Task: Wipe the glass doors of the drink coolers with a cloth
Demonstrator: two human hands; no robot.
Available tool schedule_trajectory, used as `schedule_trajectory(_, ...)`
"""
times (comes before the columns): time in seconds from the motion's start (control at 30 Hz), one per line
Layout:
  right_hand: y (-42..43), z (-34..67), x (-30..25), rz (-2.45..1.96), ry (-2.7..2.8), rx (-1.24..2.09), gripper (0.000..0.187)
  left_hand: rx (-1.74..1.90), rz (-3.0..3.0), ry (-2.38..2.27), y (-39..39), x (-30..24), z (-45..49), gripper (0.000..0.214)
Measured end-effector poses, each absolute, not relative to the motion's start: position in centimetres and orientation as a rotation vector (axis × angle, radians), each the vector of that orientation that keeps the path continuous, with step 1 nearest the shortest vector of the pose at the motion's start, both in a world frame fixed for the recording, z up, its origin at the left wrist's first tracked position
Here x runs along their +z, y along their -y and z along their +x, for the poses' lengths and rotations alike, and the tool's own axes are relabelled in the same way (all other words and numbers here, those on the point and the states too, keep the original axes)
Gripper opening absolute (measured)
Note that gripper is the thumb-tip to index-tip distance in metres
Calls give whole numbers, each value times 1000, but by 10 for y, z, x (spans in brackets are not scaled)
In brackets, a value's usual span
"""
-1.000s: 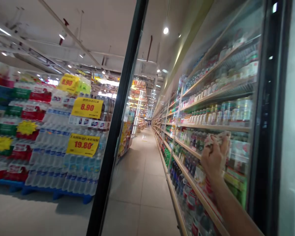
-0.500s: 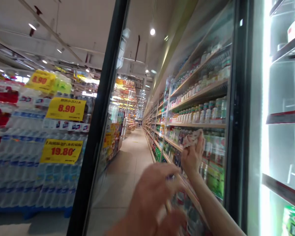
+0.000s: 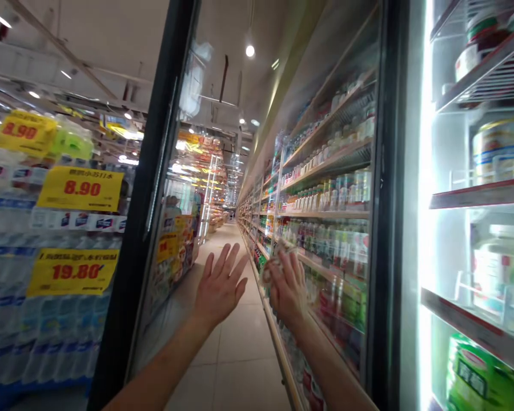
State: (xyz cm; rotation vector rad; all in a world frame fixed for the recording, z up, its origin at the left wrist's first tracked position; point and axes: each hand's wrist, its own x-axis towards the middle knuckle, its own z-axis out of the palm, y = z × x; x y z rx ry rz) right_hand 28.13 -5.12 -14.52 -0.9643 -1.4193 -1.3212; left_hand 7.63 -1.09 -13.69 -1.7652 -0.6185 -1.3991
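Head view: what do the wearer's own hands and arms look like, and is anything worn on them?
The left hand and right hand are gloveless. The left forearm and right forearm show no sleeve, watch or bracelet. Blur hides whether the right hand wears a ring.

Both arms stretch out in front. The left hand (image 3: 220,285) is flat, its back showing, fingers a little apart and thumb sticking out to the right. The right hand (image 3: 288,291) is beside it, blurry, with fingers pointing up.
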Motion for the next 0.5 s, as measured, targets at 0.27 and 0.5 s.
schedule_trajectory(0.27,58,314,-173,-1064,945,-1134,40,-1386,-1754,673,9,-141,79,54)
schedule_trajectory(0.5,62,305,-174,-1058,1095,-1179,20,-1347,-1711,682,11,-141,77,52)
